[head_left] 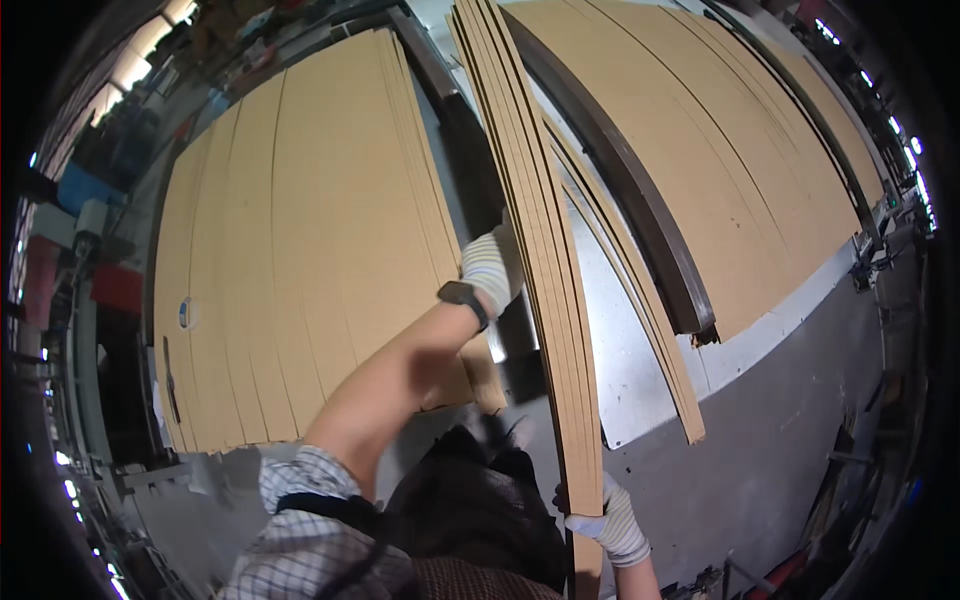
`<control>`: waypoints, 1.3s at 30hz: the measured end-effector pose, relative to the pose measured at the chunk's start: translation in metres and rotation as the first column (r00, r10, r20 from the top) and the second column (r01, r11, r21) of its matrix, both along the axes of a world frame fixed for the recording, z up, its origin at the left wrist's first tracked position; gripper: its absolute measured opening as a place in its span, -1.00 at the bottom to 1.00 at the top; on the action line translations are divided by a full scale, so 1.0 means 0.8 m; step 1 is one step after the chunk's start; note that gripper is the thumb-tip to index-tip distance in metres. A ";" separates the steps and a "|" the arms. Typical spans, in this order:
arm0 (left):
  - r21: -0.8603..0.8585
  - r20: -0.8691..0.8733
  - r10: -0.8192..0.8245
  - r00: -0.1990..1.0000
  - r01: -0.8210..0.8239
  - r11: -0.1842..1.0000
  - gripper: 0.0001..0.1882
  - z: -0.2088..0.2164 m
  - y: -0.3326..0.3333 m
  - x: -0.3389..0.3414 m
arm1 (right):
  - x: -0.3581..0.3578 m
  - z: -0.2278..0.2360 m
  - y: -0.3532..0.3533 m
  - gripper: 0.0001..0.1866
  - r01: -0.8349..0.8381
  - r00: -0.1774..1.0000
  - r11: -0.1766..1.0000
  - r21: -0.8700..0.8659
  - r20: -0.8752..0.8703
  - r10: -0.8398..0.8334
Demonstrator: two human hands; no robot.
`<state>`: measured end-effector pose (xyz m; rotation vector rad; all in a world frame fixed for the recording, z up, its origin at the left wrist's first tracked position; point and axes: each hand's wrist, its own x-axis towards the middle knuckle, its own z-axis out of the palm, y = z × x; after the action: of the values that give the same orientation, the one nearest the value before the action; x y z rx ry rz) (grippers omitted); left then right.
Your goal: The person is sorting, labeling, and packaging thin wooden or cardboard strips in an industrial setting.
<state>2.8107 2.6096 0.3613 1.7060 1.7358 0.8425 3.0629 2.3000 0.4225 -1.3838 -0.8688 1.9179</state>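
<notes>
A long bundle of tan cardboard strips (548, 250) runs from the top middle down to my right side. At its near end, my right hand (612, 525), in a striped knit glove, is closed around the strips. Farther up, my left hand (490, 262), in a matching glove, grips the same bundle from its left side. The bundle hides most of the left fingers. A dark watch (464, 298) sits on my left wrist. Beside the bundle on the right, a few loose thin strips (640, 300) lie on a pale metal surface (620, 370).
Wide cardboard sheets (330, 220) cut by long lines lie to the left. More sheets (690, 130) lie to the right, beside a dark metal bar (640, 190). A small round blue-and-white item (186, 313) rests on the left sheets. Grey floor (740, 450) shows at the lower right.
</notes>
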 end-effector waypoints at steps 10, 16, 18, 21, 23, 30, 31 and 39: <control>0.127 -0.768 -0.287 0.573 0.575 0.808 -0.64 0.035 -0.094 -0.123 | -0.019 -0.040 0.007 -0.27 -0.085 0.995 0.993 -0.086 -0.055 0.080; 0.244 -0.567 -0.251 0.784 0.452 0.858 -0.53 0.026 -0.102 -0.129 | -0.021 -0.074 -0.004 -0.26 -0.196 0.980 0.968 -0.159 -0.066 0.187; 0.241 -0.526 -0.234 0.818 0.407 0.881 -0.52 0.026 -0.105 -0.131 | -0.020 -0.088 -0.009 -0.29 -0.191 0.981 0.966 -0.172 -0.071 0.181; 0.198 -0.445 -0.232 0.865 0.348 0.916 -0.47 0.043 -0.110 -0.123 | -0.045 -0.076 0.026 -0.33 -0.214 0.976 0.953 -0.215 -0.096 0.198; 0.157 -0.404 -0.249 0.880 0.335 0.929 -0.44 0.049 -0.111 -0.111 | -0.071 -0.077 0.080 -0.38 -0.283 0.959 0.937 -0.206 -0.087 0.270; -0.047 -0.615 -0.427 0.663 0.511 0.859 -0.33 0.021 -0.107 -0.107 | -0.117 -0.086 0.149 -0.40 -0.258 0.962 0.957 -0.133 -0.131 0.241; -0.065 -0.608 -0.441 0.660 0.511 0.857 -0.34 0.022 -0.105 -0.107 | -0.097 -0.088 0.114 -0.40 -0.269 0.962 0.951 -0.154 -0.099 0.256; -0.025 -0.522 -0.404 0.751 0.460 0.887 -0.37 0.005 -0.108 -0.108 | 0.019 -0.080 -0.097 -0.41 -0.275 0.937 0.837 -0.474 0.064 0.344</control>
<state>2.7241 2.5232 0.3651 2.4508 1.4990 0.2717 3.0781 2.2223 0.3586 -1.7648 -0.7723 2.4103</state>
